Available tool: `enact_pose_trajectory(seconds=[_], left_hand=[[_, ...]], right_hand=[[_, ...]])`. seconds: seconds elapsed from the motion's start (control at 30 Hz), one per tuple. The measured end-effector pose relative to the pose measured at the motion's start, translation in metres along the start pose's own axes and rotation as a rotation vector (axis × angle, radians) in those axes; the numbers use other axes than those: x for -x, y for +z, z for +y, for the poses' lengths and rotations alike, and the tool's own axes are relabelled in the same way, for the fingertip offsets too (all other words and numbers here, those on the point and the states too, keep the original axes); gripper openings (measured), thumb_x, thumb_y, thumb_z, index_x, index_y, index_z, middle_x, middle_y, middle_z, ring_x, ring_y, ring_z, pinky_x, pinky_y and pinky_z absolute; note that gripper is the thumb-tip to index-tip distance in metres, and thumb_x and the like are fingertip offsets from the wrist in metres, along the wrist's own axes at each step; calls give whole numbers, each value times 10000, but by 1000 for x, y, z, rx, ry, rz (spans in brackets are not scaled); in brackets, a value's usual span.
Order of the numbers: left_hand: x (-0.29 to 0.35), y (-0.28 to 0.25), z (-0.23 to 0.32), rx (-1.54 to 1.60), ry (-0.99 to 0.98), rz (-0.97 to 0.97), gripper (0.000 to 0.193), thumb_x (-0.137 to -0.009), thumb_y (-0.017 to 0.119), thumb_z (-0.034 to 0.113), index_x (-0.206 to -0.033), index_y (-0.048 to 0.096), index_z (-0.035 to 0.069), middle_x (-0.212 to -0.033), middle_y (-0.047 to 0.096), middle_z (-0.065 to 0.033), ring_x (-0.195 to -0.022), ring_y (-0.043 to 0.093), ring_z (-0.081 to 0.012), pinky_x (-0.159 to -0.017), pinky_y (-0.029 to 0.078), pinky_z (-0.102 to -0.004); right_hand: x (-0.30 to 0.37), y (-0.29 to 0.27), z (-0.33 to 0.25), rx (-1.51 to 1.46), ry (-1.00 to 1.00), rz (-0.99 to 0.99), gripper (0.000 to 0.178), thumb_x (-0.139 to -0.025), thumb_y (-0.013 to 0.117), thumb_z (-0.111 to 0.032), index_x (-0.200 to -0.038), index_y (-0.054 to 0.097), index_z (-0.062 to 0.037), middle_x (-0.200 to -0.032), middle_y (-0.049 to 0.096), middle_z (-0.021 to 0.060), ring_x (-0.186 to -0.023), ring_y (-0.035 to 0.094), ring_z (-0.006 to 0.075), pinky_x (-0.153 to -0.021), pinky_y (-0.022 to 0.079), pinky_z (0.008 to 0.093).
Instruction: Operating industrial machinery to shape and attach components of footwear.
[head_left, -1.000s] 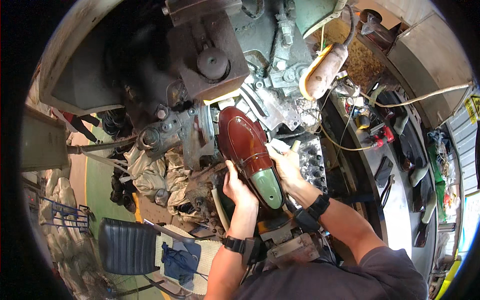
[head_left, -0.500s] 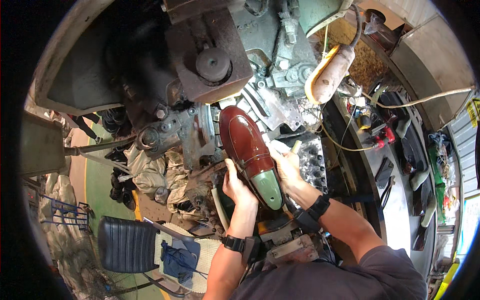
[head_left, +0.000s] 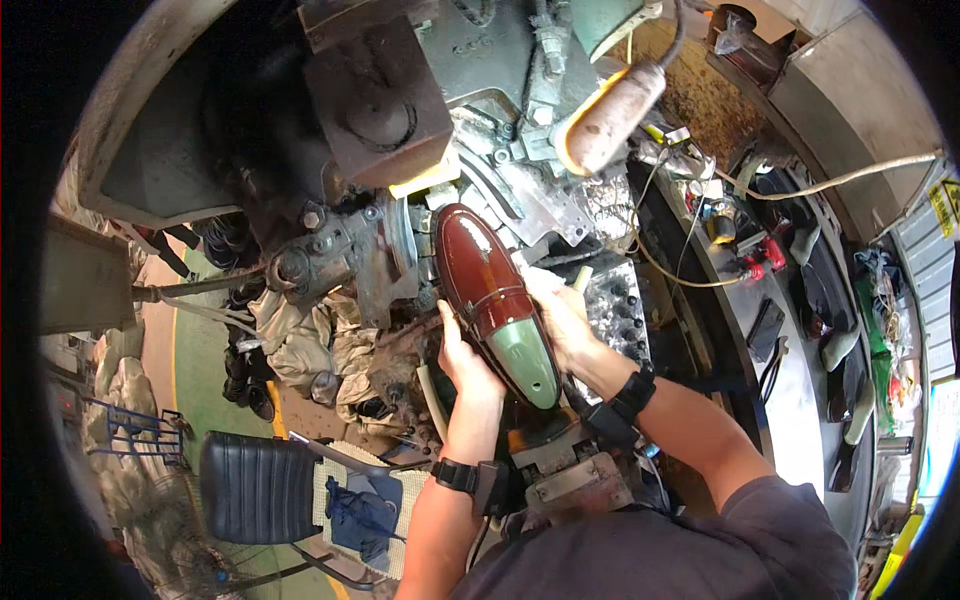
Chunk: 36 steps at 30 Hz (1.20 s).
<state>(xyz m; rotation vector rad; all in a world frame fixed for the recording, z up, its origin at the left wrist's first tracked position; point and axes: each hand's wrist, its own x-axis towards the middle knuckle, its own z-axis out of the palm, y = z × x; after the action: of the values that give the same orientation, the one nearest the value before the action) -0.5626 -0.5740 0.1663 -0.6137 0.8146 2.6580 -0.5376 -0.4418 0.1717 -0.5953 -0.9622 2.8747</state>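
Centre frame, I see my left hand [head_left: 468, 362] and right hand [head_left: 562, 318] clasping the brown shoe [head_left: 492, 290] on its green last, toe pointing upper left into the grimy machine [head_left: 420, 130], long axis diagonal, stool [head_left: 258, 487] lower left.

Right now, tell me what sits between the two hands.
The brown shoe on its green last, gripped between left hand and right hand, head view.

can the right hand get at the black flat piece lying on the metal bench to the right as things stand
Probably not right now: the right hand is gripping the brown shoe together with the left hand. The path to the black piece looks open once it lets go.
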Motion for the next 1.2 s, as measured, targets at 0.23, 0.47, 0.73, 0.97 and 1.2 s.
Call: enact_pose_trajectory(seconds=[0.23,0.47,0.73,0.97,1.2], left_hand=[[9,-9,12,-315,8,-103,609,-1039,410,573,-1359,556,76,-1374,589,-96,-1257,531,-275,-1111,370,-434],[35,-5,3,-251,-30,-197,628,-1047,369,577,-1424,503,94,-1410,558,-106,-1282,517,-285,-1117,376,-449],[33,10,-23,-211,87,-134,656,-1027,382,615,-1371,535,78,-1321,607,-93,-1187,589,-254,-1040,452,-395],[26,1,-18,-206,169,-163,590,-1044,358,580,-1261,601,88,-1190,668,-90,-1061,647,-257,-955,511,-395],[-5,-92,11,-873,718,-15,500,-1090,410,368,-1323,564,-47,-1297,628,-211,-1198,601,-301,-1072,447,-418]], right_hand=[[-19,-42,2,455,117,-183,455,-1031,467,-562,-1110,676,-166,-683,600,-64,-432,432,16,-375,286,187],[-8,-30,-16,585,362,-292,636,-1053,331,-602,-1385,567,-114,-1256,670,64,-1080,649,173,-934,534,350],[13,-10,14,228,130,-129,609,-1072,321,-559,-1251,662,-86,-1122,713,66,-957,657,157,-885,524,306],[28,6,20,158,149,45,481,-1079,362,-441,-1165,679,-89,-1064,719,52,-902,661,159,-826,534,309],[28,-51,-44,684,195,18,322,-1041,559,-317,-1209,608,-46,-1047,709,72,-883,679,153,-815,567,323]])
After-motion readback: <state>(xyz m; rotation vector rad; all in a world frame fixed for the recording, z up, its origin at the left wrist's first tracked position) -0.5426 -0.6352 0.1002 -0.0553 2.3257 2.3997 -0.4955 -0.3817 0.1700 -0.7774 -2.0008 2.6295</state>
